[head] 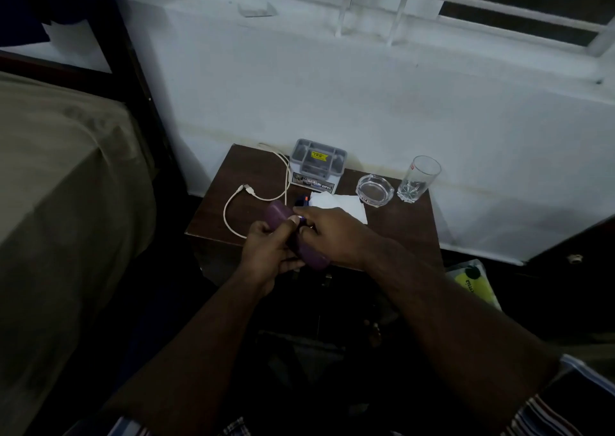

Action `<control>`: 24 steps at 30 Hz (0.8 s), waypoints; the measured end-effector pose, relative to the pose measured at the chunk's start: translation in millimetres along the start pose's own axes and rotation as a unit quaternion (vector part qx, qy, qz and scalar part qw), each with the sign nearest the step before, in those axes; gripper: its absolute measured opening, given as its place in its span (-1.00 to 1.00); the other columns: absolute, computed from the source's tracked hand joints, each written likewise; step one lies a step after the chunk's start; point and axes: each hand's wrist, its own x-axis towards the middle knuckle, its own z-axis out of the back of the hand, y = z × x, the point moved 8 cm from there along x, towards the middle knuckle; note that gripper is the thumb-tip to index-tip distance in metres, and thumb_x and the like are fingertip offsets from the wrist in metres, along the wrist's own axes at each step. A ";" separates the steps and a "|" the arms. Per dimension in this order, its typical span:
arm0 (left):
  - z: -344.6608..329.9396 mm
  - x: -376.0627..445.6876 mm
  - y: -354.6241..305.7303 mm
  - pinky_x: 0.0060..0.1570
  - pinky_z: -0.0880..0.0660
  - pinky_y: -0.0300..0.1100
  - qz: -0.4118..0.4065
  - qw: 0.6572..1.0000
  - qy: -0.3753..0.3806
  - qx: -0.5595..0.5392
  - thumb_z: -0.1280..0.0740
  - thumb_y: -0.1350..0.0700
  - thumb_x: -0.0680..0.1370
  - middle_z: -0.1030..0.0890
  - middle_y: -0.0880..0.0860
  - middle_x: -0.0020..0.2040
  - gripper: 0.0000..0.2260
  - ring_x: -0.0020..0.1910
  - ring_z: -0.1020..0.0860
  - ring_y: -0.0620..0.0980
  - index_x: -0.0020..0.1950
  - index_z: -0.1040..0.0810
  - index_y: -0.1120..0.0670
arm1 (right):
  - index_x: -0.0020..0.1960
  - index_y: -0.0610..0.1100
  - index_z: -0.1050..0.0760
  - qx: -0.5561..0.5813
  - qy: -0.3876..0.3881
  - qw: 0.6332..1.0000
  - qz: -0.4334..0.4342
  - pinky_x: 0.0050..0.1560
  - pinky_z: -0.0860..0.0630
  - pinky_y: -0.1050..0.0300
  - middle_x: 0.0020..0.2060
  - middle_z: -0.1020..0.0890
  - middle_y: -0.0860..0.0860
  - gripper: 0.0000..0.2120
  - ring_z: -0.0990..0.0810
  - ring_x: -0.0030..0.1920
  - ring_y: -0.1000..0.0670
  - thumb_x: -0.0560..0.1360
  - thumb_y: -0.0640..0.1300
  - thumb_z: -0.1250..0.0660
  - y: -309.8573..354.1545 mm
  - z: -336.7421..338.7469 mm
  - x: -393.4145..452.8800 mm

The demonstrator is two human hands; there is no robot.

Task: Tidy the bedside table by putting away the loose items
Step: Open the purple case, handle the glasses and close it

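Note:
A long purple case [279, 213] is held over the front edge of the dark wooden bedside table [399, 232]. My left hand [266, 252] grips it from below. My right hand [332, 232] closes over its top, fingers pinching near the middle, where a small pale bit shows. A white charging cable [233, 199] loops on the table's left part. A white tissue [336, 202] lies in the middle, with a small blue and orange item [302, 200] at its left edge.
A grey desk organiser [317, 164] stands at the back of the table. A glass ashtray [374, 190] and a drinking glass [418, 177] sit at the back right. A bed [60, 186] lies to the left. A yellow-green packet [472, 282] is on the floor at the right.

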 end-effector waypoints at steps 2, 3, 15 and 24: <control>-1.3 0.4 -1.4 -0.10 -0.65 0.22 -0.002 1.000 -0.002 0.001 -0.45 0.00 0.53 -0.66 0.25 -0.02 -0.66 -0.16 -0.69 0.21 0.10 -0.36 0.11 | 0.37 -0.15 -0.42 -0.035 0.003 0.999 -0.002 0.08 -0.50 -0.03 0.14 -0.64 -0.18 -0.65 -0.61 0.09 -0.19 0.61 -0.11 -0.17 3.0 -0.1 1.2; -1.4 0.6 -1.8 -0.07 -0.64 0.25 -0.004 1.000 -0.004 0.000 -0.43 0.00 0.54 -0.65 0.22 -0.06 -0.69 -0.18 -0.68 0.21 0.05 -0.34 0.08 | 0.40 -0.15 -0.39 -0.048 0.006 0.999 -0.003 0.10 -0.50 -0.05 0.17 -0.62 -0.19 -0.63 -0.59 0.12 -0.22 0.61 -0.11 -0.16 3.2 -2.9 2.5; 9.2 8.9 -3.5 -0.13 -0.64 0.06 0.006 1.000 -0.011 -0.024 -0.39 0.03 0.57 -0.69 0.24 0.08 -0.71 -0.09 -0.71 0.20 0.20 -0.47 0.14 | 0.41 -0.11 -0.41 0.056 -0.072 0.995 -0.035 0.18 -0.46 0.07 0.23 -0.63 -0.12 -0.64 -0.59 0.20 -0.13 0.63 -0.13 -0.20 -12.1 -7.1 8.1; 31.0 20.9 1.2 0.10 -0.59 0.23 0.060 0.989 -0.082 -0.110 -0.42 0.03 0.48 -0.69 0.28 0.02 -0.66 0.00 -0.67 0.29 0.13 -0.65 0.25 | 0.04 -0.09 -0.63 -0.002 -0.055 0.989 -0.140 -0.01 -0.50 0.07 0.01 -0.69 -0.12 -0.78 -0.64 0.05 -0.15 0.55 -0.10 -0.22 -57.8 -19.4 23.0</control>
